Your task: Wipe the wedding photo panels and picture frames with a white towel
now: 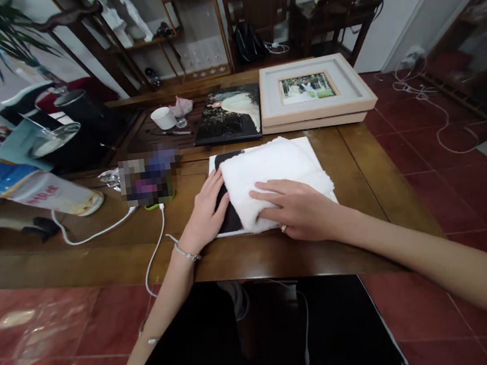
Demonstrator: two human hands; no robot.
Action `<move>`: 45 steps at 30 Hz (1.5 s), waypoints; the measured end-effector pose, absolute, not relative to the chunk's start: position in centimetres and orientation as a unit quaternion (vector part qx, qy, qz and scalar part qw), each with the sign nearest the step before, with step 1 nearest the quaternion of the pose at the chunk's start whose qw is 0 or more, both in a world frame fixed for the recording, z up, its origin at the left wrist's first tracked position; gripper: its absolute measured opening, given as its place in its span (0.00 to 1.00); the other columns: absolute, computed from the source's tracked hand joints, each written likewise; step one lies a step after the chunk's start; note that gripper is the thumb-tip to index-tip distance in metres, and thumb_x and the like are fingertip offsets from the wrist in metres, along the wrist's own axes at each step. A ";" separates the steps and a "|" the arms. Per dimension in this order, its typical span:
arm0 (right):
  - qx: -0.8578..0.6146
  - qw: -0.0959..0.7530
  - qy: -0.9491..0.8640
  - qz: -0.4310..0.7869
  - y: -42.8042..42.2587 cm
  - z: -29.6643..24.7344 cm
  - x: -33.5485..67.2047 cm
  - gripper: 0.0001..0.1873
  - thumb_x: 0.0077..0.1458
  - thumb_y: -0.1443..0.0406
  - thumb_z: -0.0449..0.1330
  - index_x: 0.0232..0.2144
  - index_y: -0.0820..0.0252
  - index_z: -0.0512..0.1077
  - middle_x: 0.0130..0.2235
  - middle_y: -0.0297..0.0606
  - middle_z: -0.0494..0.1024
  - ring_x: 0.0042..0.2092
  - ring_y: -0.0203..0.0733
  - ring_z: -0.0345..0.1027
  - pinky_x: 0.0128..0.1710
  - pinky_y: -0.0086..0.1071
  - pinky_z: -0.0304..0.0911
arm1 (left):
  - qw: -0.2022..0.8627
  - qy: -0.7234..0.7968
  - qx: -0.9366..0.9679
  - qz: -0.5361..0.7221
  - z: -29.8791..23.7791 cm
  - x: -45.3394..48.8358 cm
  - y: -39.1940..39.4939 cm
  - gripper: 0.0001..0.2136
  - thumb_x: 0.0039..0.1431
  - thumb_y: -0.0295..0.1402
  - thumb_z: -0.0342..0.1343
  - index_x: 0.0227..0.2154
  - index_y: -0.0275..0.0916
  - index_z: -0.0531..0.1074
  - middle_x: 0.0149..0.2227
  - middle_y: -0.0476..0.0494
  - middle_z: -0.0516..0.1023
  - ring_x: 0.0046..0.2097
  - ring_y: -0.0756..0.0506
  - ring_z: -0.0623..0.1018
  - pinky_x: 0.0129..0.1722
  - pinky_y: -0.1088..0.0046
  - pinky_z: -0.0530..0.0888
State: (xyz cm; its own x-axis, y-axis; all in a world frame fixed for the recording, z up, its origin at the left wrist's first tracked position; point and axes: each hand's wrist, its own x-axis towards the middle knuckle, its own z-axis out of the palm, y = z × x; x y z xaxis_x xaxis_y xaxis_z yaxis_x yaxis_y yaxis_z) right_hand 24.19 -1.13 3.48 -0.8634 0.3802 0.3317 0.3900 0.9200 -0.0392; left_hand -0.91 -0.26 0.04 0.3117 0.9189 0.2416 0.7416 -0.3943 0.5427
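A folded white towel (268, 165) covers most of a flat, white-edged panel (229, 223) whose dark surface shows along the left side. My right hand (301, 205) grips the towel near its front edge, with some fingers spread over the cloth and others tucked into a fold. On the panel's left edge rests my left hand (206, 207), fingers stretched out and thumb apart. Its fingertips reach the towel's left side. Most of the panel's face is hidden beneath the towel.
Behind the panel lie a dark photo panel (229, 114) and a pale wooden picture frame (318, 106). Left on the wooden table (208, 262) are a bottle (42, 191), white cables (100, 237), a blurred-out item (150, 175) and a white cup (163, 118).
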 end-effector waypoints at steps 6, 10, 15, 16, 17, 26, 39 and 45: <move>-0.283 0.203 -0.937 -0.013 0.9 3.4 25.1 0.22 0.44 0.74 0.57 0.43 0.61 0.75 0.55 0.46 0.74 0.59 0.52 0.64 0.57 0.47 0.61 | 0.167 0.521 0.793 0.267 0.2 -0.7 -0.3 0.24 0.68 0.39 0.43 0.64 0.37 0.57 0.68 0.38 0.55 0.69 0.42 0.53 0.67 0.55 0.51; -0.358 0.166 -0.918 -0.039 1.6 3.9 25.7 0.23 0.45 0.75 0.56 0.45 0.58 0.74 0.56 0.46 0.74 0.58 0.52 0.64 0.54 0.46 0.63 | 0.168 0.521 0.793 0.269 0.3 -0.6 -0.3 0.23 0.68 0.39 0.43 0.64 0.39 0.58 0.68 0.40 0.55 0.69 0.42 0.53 0.67 0.53 0.51; -0.345 0.141 -0.927 -0.045 1.4 4.0 25.6 0.21 0.46 0.75 0.57 0.45 0.65 0.73 0.58 0.54 0.70 0.61 0.57 0.60 0.57 0.50 0.60 | 0.174 0.524 0.791 0.264 0.3 -0.6 -0.4 0.23 0.68 0.38 0.43 0.64 0.41 0.57 0.69 0.41 0.54 0.70 0.42 0.52 0.67 0.52 0.53; -0.340 0.140 -0.929 -0.046 1.3 3.9 25.6 0.20 0.47 0.75 0.58 0.45 0.66 0.73 0.58 0.55 0.69 0.61 0.58 0.60 0.57 0.50 0.59 | 0.173 0.524 0.791 0.263 0.3 -0.6 -0.4 0.23 0.68 0.38 0.43 0.64 0.40 0.57 0.68 0.40 0.54 0.70 0.42 0.52 0.67 0.52 0.53; -0.336 0.141 -0.930 -0.046 1.2 3.8 25.6 0.19 0.47 0.74 0.58 0.44 0.67 0.73 0.58 0.56 0.69 0.61 0.59 0.59 0.58 0.50 0.59 | 0.173 0.524 0.792 0.263 0.3 -0.6 -0.4 0.23 0.68 0.38 0.43 0.64 0.40 0.57 0.68 0.40 0.54 0.70 0.42 0.52 0.67 0.53 0.52; -0.332 0.145 -0.930 -0.057 1.3 3.5 25.6 0.18 0.49 0.73 0.57 0.44 0.66 0.73 0.58 0.54 0.70 0.62 0.58 0.58 0.59 0.49 0.58 | 0.174 0.523 0.791 0.265 0.2 -0.6 -0.4 0.23 0.68 0.38 0.43 0.64 0.39 0.57 0.68 0.39 0.54 0.69 0.42 0.52 0.67 0.53 0.51; -0.362 0.166 -0.916 -0.056 1.6 3.6 26.0 0.20 0.48 0.74 0.55 0.45 0.61 0.73 0.56 0.50 0.73 0.57 0.55 0.65 0.51 0.48 0.64 | 0.176 0.524 0.792 0.257 0.5 -0.6 -0.3 0.23 0.68 0.39 0.43 0.64 0.41 0.56 0.68 0.40 0.54 0.70 0.41 0.52 0.67 0.51 0.52; -0.437 0.172 -0.879 -0.081 2.5 3.7 27.3 0.20 0.49 0.74 0.53 0.43 0.61 0.74 0.51 0.50 0.76 0.53 0.57 0.68 0.45 0.47 0.67 | 0.183 0.530 0.786 0.262 0.4 -0.4 -0.5 0.23 0.68 0.39 0.43 0.64 0.39 0.57 0.68 0.39 0.54 0.70 0.42 0.52 0.67 0.51 0.52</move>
State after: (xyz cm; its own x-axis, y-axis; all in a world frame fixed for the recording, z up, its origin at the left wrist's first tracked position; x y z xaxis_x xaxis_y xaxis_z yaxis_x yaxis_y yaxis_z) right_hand 27.30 2.52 3.73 -0.5583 0.7404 0.3744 0.7965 0.6045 -0.0077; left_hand -0.39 -0.50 0.43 0.3011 0.9283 0.2183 0.7365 -0.3718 0.5651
